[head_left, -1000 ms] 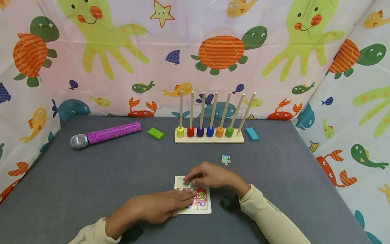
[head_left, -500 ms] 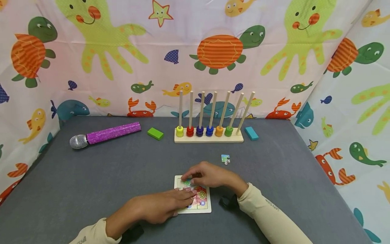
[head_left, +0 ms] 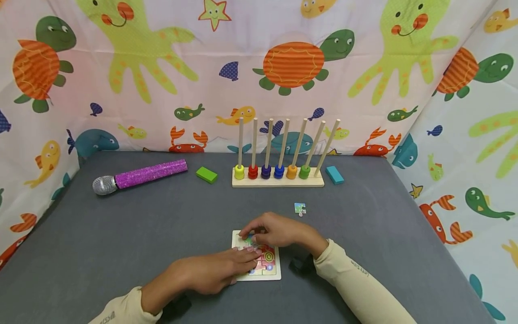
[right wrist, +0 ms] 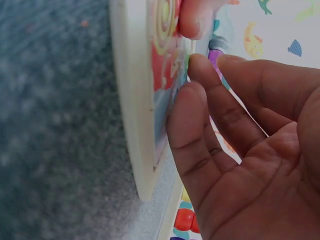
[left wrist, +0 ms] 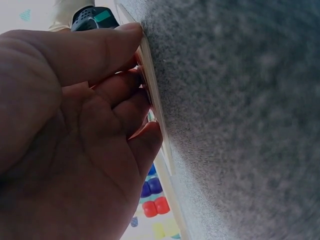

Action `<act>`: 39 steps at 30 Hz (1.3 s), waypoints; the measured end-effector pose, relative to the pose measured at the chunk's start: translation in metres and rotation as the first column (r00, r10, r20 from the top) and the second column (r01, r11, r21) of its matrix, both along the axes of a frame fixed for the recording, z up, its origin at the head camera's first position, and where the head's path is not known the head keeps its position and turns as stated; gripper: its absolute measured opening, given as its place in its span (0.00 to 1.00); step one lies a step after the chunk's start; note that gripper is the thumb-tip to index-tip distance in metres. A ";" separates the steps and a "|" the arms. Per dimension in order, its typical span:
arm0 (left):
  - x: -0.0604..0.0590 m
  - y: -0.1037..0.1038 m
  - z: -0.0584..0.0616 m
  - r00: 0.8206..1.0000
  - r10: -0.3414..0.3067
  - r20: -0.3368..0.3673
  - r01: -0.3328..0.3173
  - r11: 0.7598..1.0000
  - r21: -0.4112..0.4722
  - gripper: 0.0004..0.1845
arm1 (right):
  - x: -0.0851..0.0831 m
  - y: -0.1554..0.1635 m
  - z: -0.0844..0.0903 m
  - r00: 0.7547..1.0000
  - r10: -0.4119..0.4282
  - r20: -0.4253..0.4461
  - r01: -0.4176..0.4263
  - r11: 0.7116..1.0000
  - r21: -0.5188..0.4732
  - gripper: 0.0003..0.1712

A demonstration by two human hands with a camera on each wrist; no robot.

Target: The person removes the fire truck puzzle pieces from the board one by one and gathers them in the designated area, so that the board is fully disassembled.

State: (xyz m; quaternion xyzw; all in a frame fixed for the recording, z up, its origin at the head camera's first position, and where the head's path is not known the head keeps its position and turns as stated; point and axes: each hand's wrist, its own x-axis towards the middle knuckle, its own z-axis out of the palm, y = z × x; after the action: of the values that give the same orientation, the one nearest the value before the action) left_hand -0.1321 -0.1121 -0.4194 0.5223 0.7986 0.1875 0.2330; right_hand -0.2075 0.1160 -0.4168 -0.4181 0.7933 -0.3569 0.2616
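Observation:
A small wooden puzzle board (head_left: 275, 275) lies on the grey table near me. My left hand (head_left: 247, 257) lies flat on its left half, straight fingers pressing down; the left wrist view shows those fingers (left wrist: 132, 97) against the board's edge (left wrist: 156, 107). My right hand (head_left: 247, 235) arches over the far left corner, fingertips curled down onto a green puzzle piece (head_left: 250, 241). In the right wrist view its fingertips (right wrist: 192, 82) touch the piece's green edge (right wrist: 186, 62) on the board (right wrist: 130, 100). Much of the picture is hidden by both hands.
One loose puzzle piece (head_left: 300, 209) lies beyond the board to the right. At the back stand a peg rack with coloured rings (head_left: 277, 180), a green block (head_left: 207, 175), a teal block (head_left: 334, 175) and a purple glitter microphone (head_left: 139, 176). Printed cloth walls surround the table.
My right fingertips have shifted the green piece slightly toward the board's far left corner. The left hand stays pressed on the board.

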 end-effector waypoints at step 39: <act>0.001 0.000 0.004 1.000 0.016 0.023 -0.016 1.000 0.000 0.33 | 0.005 0.005 -0.001 0.977 -0.107 -0.186 0.130 0.985 0.115 0.16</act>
State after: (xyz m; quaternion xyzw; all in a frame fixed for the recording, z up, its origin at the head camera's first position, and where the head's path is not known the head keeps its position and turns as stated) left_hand -0.1312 -0.1118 -0.4150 0.5136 0.8000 0.1956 0.2406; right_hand -0.2028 0.1209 -0.4179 -0.3830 0.8583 -0.2816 0.1935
